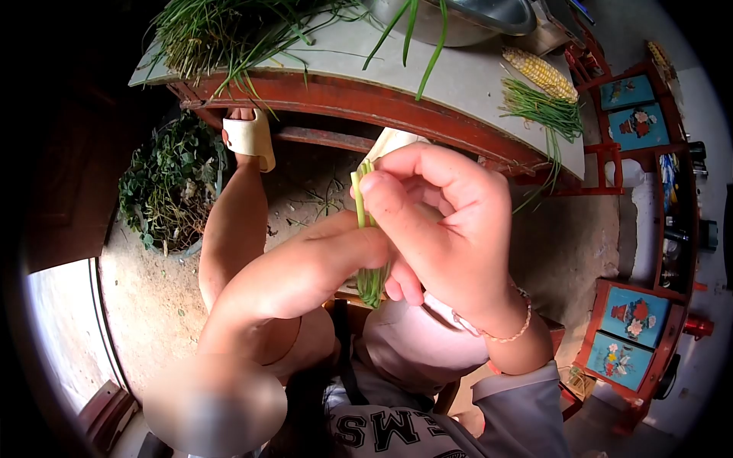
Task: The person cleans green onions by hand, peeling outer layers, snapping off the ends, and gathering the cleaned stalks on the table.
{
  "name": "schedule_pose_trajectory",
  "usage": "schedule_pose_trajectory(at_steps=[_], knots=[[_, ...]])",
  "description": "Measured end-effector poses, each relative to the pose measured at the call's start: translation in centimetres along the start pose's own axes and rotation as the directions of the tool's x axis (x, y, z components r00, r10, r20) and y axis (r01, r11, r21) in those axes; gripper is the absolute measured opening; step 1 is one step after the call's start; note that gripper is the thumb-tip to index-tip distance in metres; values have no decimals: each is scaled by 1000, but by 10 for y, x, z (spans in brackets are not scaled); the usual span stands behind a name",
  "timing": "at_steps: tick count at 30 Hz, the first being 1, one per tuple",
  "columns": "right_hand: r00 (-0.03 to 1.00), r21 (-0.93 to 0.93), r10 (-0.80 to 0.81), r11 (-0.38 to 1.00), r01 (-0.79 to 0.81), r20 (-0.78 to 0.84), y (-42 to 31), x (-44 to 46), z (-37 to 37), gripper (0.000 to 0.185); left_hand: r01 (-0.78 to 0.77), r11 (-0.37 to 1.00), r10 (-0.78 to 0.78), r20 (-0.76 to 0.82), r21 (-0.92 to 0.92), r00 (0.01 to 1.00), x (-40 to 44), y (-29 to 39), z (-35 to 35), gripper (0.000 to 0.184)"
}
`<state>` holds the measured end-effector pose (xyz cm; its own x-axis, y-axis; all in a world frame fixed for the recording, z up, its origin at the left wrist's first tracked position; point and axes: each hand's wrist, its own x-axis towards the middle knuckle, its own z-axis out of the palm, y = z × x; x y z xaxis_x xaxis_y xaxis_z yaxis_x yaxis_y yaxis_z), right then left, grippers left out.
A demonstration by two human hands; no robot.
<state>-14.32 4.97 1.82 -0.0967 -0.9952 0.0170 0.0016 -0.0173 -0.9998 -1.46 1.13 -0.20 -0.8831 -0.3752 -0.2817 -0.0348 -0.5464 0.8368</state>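
Above my lap, a small bunch of green chives (372, 284) is held between both hands, its pale stalk ends up and its green part down. My left hand (324, 256) is closed around the middle of the bunch, its fingertips partly hidden behind the stalks. My right hand (450, 214) pinches the pale upper ends between thumb and forefinger, its other fingers curled. On the table lies a large loose heap of chives (221, 38). A neater bundle of chives (542, 111) lies near the table's right end.
The table (458, 76) has a red wooden edge in front of me. A metal bowl (477, 23) and a corn cob (540, 74) are on it. A basin of leafy greens (172, 183) stands on the floor at left. Painted cabinets (630, 324) line the right side.
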Motion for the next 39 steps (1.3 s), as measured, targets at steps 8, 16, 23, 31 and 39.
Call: schedule_pose_trajectory(at_steps=[8,16,23,31,39], knots=[[998,-9,40,999,-40,45,-2,-1,-4,10,-1,1000,1,-8,24,1000,0,0,0,22],[980,18,179,983,-181,84,-7,-2,-2,10,-13,998,16,-48,66,999,-2,-1,-3,23],[975,-83,152,987,-140,162,-2,2,-6,10,-31,929,98,-164,370,981,-6,4,-2,24],[994,56,-105,993,104,11,9,4,-9,10,-585,669,738,-323,458,592,-7,3,-20,61],[990,78,-128,989,123,57,11,4,-9,12,-585,575,803,-258,572,538,-1,3,-9,33]])
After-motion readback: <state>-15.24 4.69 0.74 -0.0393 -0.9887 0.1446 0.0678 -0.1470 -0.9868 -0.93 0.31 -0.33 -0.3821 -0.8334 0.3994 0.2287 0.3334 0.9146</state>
